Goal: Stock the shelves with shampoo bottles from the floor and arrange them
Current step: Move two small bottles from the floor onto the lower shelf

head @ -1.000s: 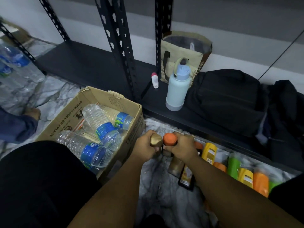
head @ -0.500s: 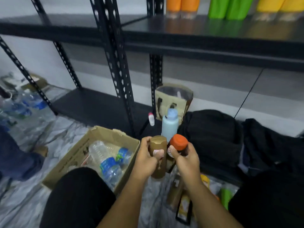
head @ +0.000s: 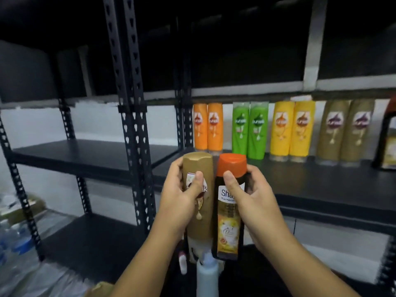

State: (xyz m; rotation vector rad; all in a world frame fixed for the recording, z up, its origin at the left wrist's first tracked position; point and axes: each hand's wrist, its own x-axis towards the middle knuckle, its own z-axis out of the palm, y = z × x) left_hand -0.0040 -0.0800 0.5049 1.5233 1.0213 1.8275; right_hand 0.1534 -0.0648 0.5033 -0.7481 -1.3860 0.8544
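Note:
My left hand [head: 180,196] grips a gold-brown shampoo bottle [head: 201,215], held upright in front of the black shelf [head: 310,181]. Right beside it, touching, is a dark shampoo bottle with an orange cap [head: 230,221], held in my right hand [head: 250,200]. On the shelf behind stand pairs of bottles in a row: orange bottles [head: 207,127], green bottles [head: 249,129], yellow bottles [head: 292,129] and gold-brown bottles [head: 345,130]. A dark bottle [head: 389,142] is cut off at the right edge.
Black perforated uprights [head: 132,116] stand just left of my hands. The left shelf bay [head: 85,153] holds nothing. Below are a pale blue flask [head: 206,275], a small roll-on bottle [head: 182,262] and water bottles [head: 12,241] at the lower left.
Both hands have lifted the two bottles from the floor up to the level of the stocked shelf. My view has tilted up from the floor to the shelf row.

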